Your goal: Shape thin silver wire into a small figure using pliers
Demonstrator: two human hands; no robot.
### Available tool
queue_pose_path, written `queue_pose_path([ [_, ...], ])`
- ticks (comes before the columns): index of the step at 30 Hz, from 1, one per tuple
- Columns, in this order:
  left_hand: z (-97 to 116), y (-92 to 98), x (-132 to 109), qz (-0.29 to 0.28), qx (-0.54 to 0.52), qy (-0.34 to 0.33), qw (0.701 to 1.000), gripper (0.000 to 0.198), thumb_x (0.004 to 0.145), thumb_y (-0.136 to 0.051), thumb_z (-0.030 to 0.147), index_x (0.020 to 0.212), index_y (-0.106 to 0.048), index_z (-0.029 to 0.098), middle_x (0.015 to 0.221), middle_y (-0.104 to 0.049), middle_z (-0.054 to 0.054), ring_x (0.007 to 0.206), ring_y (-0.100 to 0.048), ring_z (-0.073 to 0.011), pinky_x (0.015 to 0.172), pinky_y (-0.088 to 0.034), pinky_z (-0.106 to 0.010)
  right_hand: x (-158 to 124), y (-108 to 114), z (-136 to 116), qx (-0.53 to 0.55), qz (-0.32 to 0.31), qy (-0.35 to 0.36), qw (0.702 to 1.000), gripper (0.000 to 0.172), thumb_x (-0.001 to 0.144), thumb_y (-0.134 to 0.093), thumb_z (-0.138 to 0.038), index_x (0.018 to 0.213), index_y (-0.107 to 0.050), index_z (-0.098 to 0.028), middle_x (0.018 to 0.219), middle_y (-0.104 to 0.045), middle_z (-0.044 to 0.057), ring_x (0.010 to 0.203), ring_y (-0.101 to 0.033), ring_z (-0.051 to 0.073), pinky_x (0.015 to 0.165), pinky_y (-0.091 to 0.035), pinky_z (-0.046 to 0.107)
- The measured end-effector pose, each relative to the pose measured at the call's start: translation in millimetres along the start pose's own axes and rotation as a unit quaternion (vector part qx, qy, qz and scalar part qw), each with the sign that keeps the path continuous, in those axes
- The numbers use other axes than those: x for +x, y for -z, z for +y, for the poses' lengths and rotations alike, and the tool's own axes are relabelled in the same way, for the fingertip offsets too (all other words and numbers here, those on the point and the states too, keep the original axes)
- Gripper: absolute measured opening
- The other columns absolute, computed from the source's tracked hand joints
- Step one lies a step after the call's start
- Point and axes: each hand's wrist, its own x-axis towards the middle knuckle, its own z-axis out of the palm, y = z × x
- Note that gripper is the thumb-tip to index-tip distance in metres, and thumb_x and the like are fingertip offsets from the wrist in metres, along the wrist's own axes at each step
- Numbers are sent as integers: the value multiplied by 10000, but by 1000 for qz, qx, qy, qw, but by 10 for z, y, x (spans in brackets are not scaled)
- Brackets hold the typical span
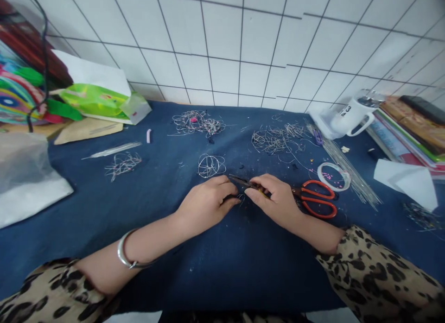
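Note:
My right hand is closed around a small pair of needle-nose pliers, whose dark, pointed jaws reach left towards my other hand. The fingers of my left hand are pinched together on a thin wire, of which a short fine loop shows between the hands. My fingers hide most of the pliers' handles and the rest of that wire. Just beyond my left hand lies a loose coil of silvery wire. Red-handled scissors rest on the blue cloth, right beside my right hand.
Tangled wire heaps lie towards the tiled wall, and a smaller bundle at left. At right are a clear round dish with pink beads, straight wires and a white mug. A green packet stands back left.

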Motion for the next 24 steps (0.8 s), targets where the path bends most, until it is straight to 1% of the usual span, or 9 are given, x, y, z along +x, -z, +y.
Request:
queue_pose_path([
  [3,29,-40,47,-12,1,2,1000,139,816,-547,244,929,-597,180,939,-594,-55,884,-570,-195,771,-488,-314,-10,6,14,3,4,6,1000,248,828,-515,-392,942,-608,-192,783,-578,11,746,-531,133,698,-414,261],
  [6,38,-61,74,-28,6,10,1000,149,819,-529,223,950,-582,177,968,-598,-55,897,-571,-203,783,-483,-329,-18,11,26,12,11,11,1000,256,825,-520,-392,946,-608,-184,804,-588,16,748,-534,131,703,-414,261],
  [11,60,-69,116,-54,26,19,998,127,817,-477,169,876,-590,169,950,-617,-54,857,-588,-205,759,-475,-326,-21,26,31,24,10,9,1000,260,816,-532,-396,945,-610,-183,814,-590,18,775,-542,140,719,-416,267],
  [15,86,-84,137,-54,31,26,998,124,796,-472,149,823,-592,164,894,-622,-57,819,-592,-205,723,-462,-312,-24,47,32,34,1,-2,999,275,811,-538,-405,953,-611,-181,819,-588,21,771,-543,141,708,-421,263],
  [18,97,-68,122,-45,-4,36,998,104,784,-472,137,804,-571,164,813,-610,-43,737,-581,-179,665,-447,-284,-25,52,38,37,0,0,999,277,814,-534,-407,955,-610,-181,813,-585,21,767,-540,139,708,-421,265],
  [21,97,-25,80,-44,-70,41,996,103,795,-453,132,778,-548,168,728,-579,-12,645,-544,-138,610,-423,-250,-19,49,42,36,2,3,999,277,813,-537,-406,958,-610,-181,813,-584,19,771,-540,137,717,-420,266],
  [23,87,1,45,-45,-118,52,991,102,806,-450,146,783,-547,169,714,-571,0,629,-529,-127,593,-414,-239,-14,48,41,35,1,1,999,276,811,-542,-403,958,-610,-180,812,-581,17,763,-539,133,709,-420,262],
  [24,79,11,27,-45,-150,61,986,108,811,-451,156,819,-558,170,737,-581,-1,650,-536,-129,605,-420,-239,-12,48,40,34,0,1,999,274,810,-544,-402,955,-611,-180,808,-579,16,758,-538,131,704,-420,260],
])
